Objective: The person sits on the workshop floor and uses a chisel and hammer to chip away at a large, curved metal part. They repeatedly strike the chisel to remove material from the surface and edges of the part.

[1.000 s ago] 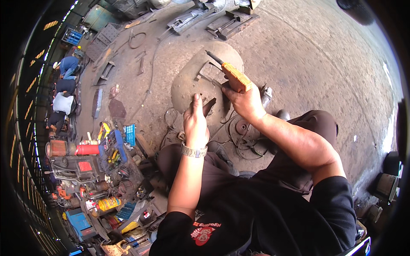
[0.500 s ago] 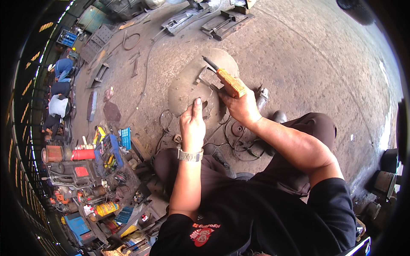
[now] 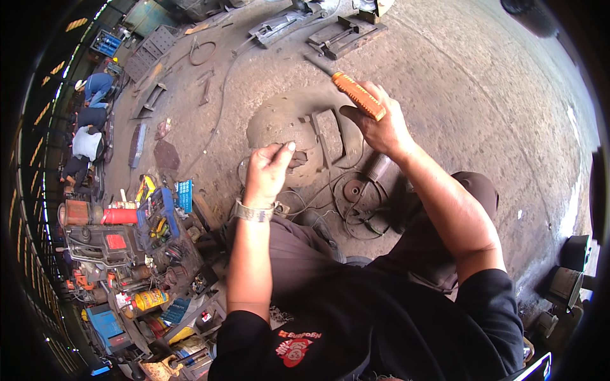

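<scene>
My left hand [image 3: 265, 174], with a metal-band watch at the wrist, pinches the near edge of a rounded, dusty sheet-metal plate [image 3: 270, 120]. The thumb lies on top, beside a ragged hole. A squarish cut-out opens in the plate's right half. My right hand [image 3: 384, 130] is closed round the ridged orange handle of a tool [image 3: 359, 96]. Its dark, narrow shaft [image 3: 319, 65] points up and left, past the plate's far edge; motion smears it, so its exact kind is unclear. The fingers around the handle are partly hidden.
Below the plate on the floor are a reddish disc [image 3: 352, 189], looping cables and a grey cylindrical power-tool body [image 3: 379, 166]. Steel frames [image 3: 346, 37] lie ahead. Tools and boxes crowd the left, with a blue toolbox [image 3: 111, 327]. Several people [image 3: 95, 89] crouch at far left.
My right hand has moved the tool up and right, off the plate's cut-out. My left hand has shifted slightly left, and the plate has turned and tilted.
</scene>
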The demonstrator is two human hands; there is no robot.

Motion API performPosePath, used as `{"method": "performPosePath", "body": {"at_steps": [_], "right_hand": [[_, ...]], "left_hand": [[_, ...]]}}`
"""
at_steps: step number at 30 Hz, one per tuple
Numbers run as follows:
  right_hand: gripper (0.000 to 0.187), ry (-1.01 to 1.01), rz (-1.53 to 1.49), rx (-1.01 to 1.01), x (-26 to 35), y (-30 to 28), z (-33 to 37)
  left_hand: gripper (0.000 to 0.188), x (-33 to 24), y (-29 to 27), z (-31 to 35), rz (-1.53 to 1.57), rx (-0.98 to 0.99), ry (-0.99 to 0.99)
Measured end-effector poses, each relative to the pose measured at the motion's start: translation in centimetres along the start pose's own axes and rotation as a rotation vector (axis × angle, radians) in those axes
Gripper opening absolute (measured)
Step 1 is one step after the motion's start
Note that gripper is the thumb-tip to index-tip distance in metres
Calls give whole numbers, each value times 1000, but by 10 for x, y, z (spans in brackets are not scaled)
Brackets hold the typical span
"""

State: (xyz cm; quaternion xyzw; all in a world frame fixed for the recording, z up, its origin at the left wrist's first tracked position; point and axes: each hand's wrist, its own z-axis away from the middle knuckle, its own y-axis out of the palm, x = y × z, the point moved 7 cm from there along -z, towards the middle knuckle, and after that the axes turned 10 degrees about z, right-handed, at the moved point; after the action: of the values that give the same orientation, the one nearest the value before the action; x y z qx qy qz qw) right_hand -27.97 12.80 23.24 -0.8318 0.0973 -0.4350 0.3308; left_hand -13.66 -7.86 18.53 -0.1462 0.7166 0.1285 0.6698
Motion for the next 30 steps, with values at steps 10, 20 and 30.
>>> {"method": "performPosePath", "body": {"at_steps": [10, 20, 30], "right_hand": [[47, -335, -57, 160, 15, 4, 17], [35, -342, 85, -158, 13, 3, 21], [33, -211, 150, -143, 7, 5, 24]], "left_hand": [[29, -22, -2, -8, 46, 328, -59], [26, -43, 9, -6, -836, 279, 107], [35, -80, 37, 52, -849, -121, 341]]}}
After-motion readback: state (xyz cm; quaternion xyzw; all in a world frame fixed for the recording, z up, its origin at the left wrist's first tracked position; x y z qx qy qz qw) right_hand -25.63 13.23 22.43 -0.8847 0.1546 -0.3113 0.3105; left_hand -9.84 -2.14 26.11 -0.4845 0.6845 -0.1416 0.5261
